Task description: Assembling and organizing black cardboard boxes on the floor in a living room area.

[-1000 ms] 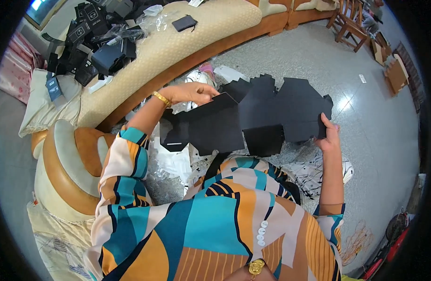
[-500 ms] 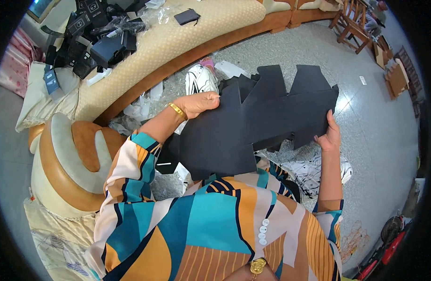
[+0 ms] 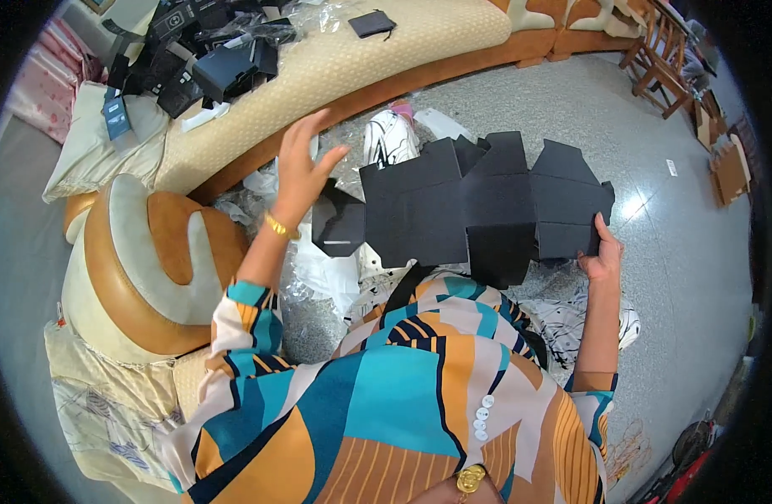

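An unfolded black cardboard box (image 3: 423, 206) with cut flaps spreads in front of me above my lap. My right hand (image 3: 602, 254) grips its right end, thumb on top and fingers underneath. My left hand (image 3: 300, 172) is raised to the left of the cardboard, fingers apart, holding nothing, with a gold bracelet at the wrist. Below and beside it a black cardboard flap (image 3: 337, 223) sticks out to the left; I cannot tell whether it belongs to the same sheet.
A long cream sofa (image 3: 319, 80) curves across the back, with a heap of black boxes (image 3: 226, 71) and a small dark pouch (image 3: 372, 24). A padded armrest (image 3: 155, 260) stands at my left. Clear plastic and white paper (image 3: 327, 277) litter the floor. A wooden chair (image 3: 661, 63) is far right.
My left hand has let go of the cardboard and lifted away to the left. The sheet has turned and its flaps have shifted. My right hand still holds the right end.
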`<state>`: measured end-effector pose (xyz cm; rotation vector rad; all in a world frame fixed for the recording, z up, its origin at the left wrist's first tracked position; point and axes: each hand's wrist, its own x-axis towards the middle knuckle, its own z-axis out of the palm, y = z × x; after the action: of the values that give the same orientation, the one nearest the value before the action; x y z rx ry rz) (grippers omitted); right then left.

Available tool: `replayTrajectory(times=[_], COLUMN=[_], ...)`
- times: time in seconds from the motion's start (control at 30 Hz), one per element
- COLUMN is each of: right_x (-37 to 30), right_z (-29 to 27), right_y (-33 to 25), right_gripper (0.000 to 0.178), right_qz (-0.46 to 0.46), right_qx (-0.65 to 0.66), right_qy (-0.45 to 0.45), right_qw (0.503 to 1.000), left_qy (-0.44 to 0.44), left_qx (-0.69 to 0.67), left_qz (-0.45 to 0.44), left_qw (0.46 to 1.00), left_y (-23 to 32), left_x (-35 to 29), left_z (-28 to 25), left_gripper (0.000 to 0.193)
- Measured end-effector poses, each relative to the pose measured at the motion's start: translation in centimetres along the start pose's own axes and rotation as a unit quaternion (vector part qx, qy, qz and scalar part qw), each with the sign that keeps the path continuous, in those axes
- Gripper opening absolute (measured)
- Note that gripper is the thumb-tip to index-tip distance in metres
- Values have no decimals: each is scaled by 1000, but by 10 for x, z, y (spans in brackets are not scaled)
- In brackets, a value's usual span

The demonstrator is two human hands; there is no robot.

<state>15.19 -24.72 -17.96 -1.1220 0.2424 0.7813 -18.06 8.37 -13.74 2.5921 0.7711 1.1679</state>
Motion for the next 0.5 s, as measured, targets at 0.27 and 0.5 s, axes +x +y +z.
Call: replayTrajectory(times=[0.27, 0.5], right_x=[10, 15], right_z=[-6, -24], right_y=[8, 6], right_gripper=[47, 44], right_qz=[16, 46], right_qx=[-9, -26], right_qy=[104, 4], right_qw=[994, 999], left_qy=[-23, -65], left_qx=[-260, -383], left_qz=[-454, -591], left_qw=[852, 707], left_y=[-52, -57], left_x=[-124, -96], left_z=[15, 44], left_gripper=[52, 47])
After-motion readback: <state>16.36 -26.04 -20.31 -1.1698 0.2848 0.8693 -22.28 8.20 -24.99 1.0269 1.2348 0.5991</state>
